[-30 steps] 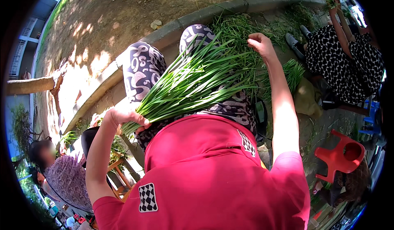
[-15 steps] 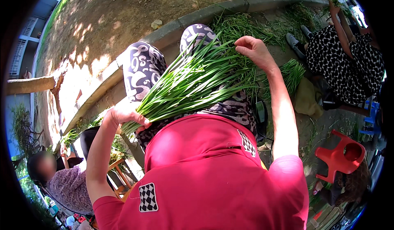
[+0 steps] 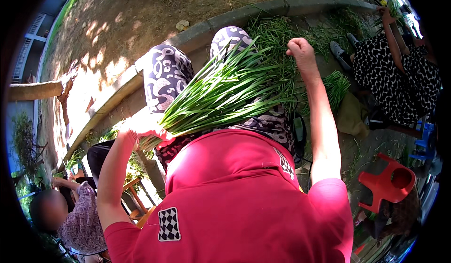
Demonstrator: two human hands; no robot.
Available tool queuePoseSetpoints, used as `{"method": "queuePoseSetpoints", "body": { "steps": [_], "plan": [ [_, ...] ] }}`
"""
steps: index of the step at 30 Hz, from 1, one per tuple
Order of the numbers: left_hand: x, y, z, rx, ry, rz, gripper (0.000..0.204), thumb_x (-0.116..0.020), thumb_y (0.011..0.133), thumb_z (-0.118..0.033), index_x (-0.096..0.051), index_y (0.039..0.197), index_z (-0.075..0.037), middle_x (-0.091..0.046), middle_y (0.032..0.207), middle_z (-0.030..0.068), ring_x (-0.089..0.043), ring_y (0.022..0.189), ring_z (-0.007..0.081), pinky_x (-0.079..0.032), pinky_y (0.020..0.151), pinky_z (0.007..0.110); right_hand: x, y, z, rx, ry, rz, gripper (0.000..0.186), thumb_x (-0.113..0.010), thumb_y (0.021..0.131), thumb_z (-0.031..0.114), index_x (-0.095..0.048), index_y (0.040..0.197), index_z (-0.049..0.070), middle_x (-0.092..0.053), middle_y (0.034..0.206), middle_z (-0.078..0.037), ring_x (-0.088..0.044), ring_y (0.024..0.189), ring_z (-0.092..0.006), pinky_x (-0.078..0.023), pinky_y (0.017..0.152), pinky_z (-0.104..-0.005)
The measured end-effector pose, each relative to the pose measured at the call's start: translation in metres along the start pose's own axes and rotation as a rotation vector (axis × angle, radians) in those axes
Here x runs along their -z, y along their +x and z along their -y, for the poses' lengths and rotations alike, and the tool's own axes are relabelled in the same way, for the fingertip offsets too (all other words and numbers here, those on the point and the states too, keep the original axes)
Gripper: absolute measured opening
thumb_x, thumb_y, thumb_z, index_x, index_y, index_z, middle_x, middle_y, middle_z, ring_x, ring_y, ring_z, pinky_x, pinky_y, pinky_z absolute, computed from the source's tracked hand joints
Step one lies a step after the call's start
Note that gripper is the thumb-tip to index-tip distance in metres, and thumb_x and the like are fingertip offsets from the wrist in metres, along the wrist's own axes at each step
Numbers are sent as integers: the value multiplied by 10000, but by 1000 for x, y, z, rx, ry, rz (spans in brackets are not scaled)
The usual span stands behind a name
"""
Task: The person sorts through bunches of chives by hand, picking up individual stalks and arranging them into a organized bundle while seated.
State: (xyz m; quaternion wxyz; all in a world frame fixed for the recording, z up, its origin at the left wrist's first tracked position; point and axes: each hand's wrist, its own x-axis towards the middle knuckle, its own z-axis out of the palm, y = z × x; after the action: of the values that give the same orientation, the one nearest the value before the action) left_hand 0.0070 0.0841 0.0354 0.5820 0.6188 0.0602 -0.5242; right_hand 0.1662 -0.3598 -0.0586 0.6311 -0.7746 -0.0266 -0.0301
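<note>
A big bunch of garlic chives (image 3: 221,87) lies across my lap, its long green blades fanned toward the upper right. My left hand (image 3: 149,130) is wrapped round the pale stem ends at the left. Off to the right of the leaf tips, my right hand (image 3: 301,56) is raised with its fingers curled in. It is apart from the bunch, and whatever its fingers may hold is hidden.
Loose green blades (image 3: 277,30) litter the ground by a stone kerb (image 3: 211,26). Another chive bunch (image 3: 336,85) lies to the right, near a seated person in a patterned dress (image 3: 394,75). A red plastic stool (image 3: 387,181) stands lower right; another person (image 3: 84,216) sits lower left.
My right hand has moved right, away from the leaf tips, and its fingers have curled in tighter. My left hand keeps its hold on the chives. The person at lower left has shifted.
</note>
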Motion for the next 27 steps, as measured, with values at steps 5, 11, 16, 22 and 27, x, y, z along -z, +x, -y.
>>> {"method": "queuePoseSetpoints", "body": {
  "steps": [5, 11, 16, 22, 27],
  "plan": [
    [-1, 0, 2, -16, -25, -23, 419, -795, 653, -56, -615, 1028, -7, -632, 718, 78, -576, 568, 162, -483, 515, 301, 28, -4, -21, 138, -134, -179, 186, -647, 817, 92, -613, 981, 9, -636, 827, -32, -609, 721, -100, -504, 690, -265],
    [-3, 0, 2, -20, -53, -52, 451, -788, 637, -19, -608, 1050, -7, -633, 721, 79, -576, 568, 164, -484, 511, 306, 48, -27, -6, -84, -201, 100, 147, -632, 851, 110, -650, 954, 7, -643, 846, -24, -581, 780, -78, -466, 701, -237],
    [-5, 1, 2, -36, -34, -54, 453, -768, 641, -6, -600, 1062, -4, -622, 710, 75, -567, 561, 163, -475, 504, 307, 36, -57, 24, -122, -98, 241, 146, -662, 854, 109, -658, 974, 25, -624, 867, -14, -563, 812, -87, -458, 739, -238],
    [-11, 0, -5, -76, -37, 10, 403, -717, 706, -100, -584, 1069, 14, -577, 692, 49, -530, 572, 135, -434, 506, 274, 31, -69, 20, 119, -335, 239, 119, -670, 835, 72, -640, 937, 18, -570, 851, -49, -565, 779, -144, -461, 711, -280],
    [3, 4, 5, -64, -4, 60, 481, -725, 666, 5, -578, 1124, 18, -617, 770, 73, -560, 643, 136, -478, 532, 279, 20, -65, 35, 165, -358, -24, 183, -642, 840, 51, -630, 1017, 10, -601, 925, -64, -570, 788, -139, -477, 733, -269]
  ]
}}
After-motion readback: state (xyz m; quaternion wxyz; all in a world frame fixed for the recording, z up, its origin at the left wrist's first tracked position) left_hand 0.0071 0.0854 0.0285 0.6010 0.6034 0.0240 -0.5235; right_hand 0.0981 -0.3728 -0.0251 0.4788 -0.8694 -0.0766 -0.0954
